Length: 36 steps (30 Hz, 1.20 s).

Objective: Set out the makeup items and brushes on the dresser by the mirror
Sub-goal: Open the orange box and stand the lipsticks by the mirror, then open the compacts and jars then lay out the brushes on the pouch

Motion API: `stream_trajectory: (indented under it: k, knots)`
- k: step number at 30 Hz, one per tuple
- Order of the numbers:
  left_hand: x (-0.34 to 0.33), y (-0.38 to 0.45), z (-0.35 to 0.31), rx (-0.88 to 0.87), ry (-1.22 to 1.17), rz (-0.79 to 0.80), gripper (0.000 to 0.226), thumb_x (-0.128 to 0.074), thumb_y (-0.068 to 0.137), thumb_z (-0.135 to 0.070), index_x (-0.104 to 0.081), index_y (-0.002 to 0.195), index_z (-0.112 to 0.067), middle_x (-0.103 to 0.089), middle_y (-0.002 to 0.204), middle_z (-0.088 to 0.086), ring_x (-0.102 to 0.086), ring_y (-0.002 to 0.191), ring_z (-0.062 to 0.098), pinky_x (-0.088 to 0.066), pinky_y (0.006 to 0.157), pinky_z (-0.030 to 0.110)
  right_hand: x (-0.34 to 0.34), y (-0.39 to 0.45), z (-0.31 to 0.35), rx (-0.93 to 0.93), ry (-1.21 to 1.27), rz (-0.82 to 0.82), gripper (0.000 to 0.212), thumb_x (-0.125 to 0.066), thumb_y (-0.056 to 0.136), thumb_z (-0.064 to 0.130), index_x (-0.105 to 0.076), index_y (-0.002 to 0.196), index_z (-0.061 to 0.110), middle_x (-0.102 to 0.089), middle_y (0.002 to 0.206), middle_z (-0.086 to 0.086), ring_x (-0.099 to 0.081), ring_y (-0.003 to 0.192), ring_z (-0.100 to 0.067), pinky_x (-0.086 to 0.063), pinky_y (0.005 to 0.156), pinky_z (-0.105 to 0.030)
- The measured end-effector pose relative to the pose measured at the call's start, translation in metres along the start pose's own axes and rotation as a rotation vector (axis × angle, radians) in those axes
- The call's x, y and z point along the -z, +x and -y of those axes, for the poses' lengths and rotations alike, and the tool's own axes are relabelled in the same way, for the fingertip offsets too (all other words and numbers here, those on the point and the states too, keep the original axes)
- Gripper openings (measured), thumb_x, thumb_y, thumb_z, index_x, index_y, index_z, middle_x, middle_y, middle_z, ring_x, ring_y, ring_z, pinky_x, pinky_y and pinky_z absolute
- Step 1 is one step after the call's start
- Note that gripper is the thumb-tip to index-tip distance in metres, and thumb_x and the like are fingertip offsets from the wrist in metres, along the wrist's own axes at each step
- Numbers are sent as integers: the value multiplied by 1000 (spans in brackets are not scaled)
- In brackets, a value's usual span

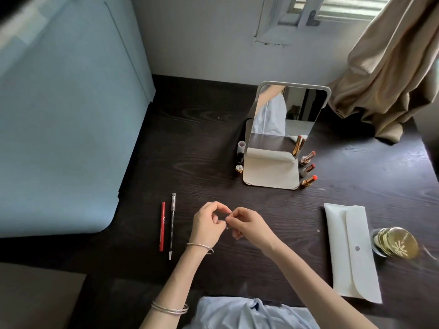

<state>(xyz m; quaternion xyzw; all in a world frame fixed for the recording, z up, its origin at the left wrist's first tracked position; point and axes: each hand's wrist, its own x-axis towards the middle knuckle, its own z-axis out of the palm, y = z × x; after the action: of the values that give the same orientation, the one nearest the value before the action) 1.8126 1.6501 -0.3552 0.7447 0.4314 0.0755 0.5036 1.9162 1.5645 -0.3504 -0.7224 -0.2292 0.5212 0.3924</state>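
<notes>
On the dark wood dresser point(237, 269) stands a white-framed mirror point(282, 124). Three uncapped lipsticks point(308, 169) stand in a row to the right of its base. Two small bottles point(240, 157) stand to its left. A red pencil point(162, 226) and a black pencil point(172, 224) lie side by side on the left. My left hand point(207, 225) and my right hand point(250, 224) meet at their fingertips over the middle of the dresser. Their curled fingers pinch a small thing between them, too small to identify.
A white snap pouch point(351, 255) lies at the right, with a gold-lidded jar point(396, 243) beside it near the edge. A beige curtain point(392, 74) drapes onto the back right corner. A pale blue padded surface point(61, 119) borders the dresser's left side.
</notes>
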Motion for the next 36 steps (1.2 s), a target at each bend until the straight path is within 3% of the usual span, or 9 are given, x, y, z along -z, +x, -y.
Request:
stream_trajectory:
  k: [7, 10, 12, 14, 17, 19, 22, 24, 36]
  knots:
    - [-29, -2, -34, -94, -18, 124, 30, -58, 73, 10, -65, 82, -18, -49, 69, -11, -39, 58, 6, -39, 58, 7, 33, -27, -12, -12, 99, -148, 9, -56, 91, 12, -60, 84, 10, -63, 64, 2, -58, 58, -5, -48, 58, -14]
    - [-52, -2, -50, -153, -46, 226, 28, -57, 77, 6, -63, 81, -21, -59, 87, -3, -53, 70, 5, -43, 65, 7, 52, -41, -22, -36, 182, -233, 8, -56, 90, 8, -59, 84, 11, -64, 66, 2, -57, 56, -2, -43, 52, -12]
    - [-70, -1, -62, -175, -68, 284, 29, -57, 81, 3, -62, 83, -26, -62, 96, 0, -60, 81, 8, -48, 70, 10, 69, -49, -32, -50, 202, -279, 4, -59, 88, 11, -60, 85, 14, -67, 75, -1, -61, 63, -7, -48, 55, -20]
    - [-88, 0, -75, -193, -53, 352, 28, -56, 83, 0, -62, 87, -28, -61, 101, -3, -60, 87, 6, -47, 73, 6, 94, -57, -47, -16, 80, -395, 4, -63, 86, 14, -64, 90, 16, -69, 88, 1, -65, 80, -14, -52, 72, -29]
    - [-113, -2, -90, -224, -32, 418, 29, -53, 84, 2, -65, 91, -24, -59, 99, -8, -57, 86, 2, -43, 76, 2, 153, -73, -79, 41, -360, -755, 22, -66, 81, 6, -67, 103, 10, -64, 105, -7, -57, 104, -24, -40, 89, -28]
    - [-129, -4, -97, -215, -20, 419, 28, -52, 84, 3, -67, 94, -19, -58, 97, -10, -58, 87, 5, -42, 77, 2, 198, -84, -103, -62, -604, -877, 35, -68, 79, 8, -65, 114, 10, -59, 117, -18, -49, 115, -37, -37, 96, -41]
    - [-149, -10, -103, -168, -15, 403, 29, -52, 83, 3, -68, 93, -19, -62, 99, -5, -59, 94, 10, -42, 81, 7, 244, -94, -124, -404, -640, -792, 49, -65, 84, 22, -53, 132, 24, -38, 143, -16, -28, 134, -38, -31, 103, -52]
    - [-159, -15, -105, -136, -21, 393, 30, -51, 83, 4, -67, 92, -19, -61, 96, -8, -59, 92, 8, -41, 78, 3, 259, -96, -133, -509, -580, -707, 54, -63, 85, 26, -46, 136, 30, -27, 150, -11, -19, 138, -37, -28, 106, -54]
    - [-218, -28, -127, -48, -64, 316, 24, -53, 85, 2, -67, 93, -16, -60, 95, -7, -55, 81, -3, -40, 74, 0, 277, -109, -133, -393, -557, -628, 49, -61, 83, 27, -48, 130, 29, -37, 139, -6, -35, 122, -38, -41, 92, -47]
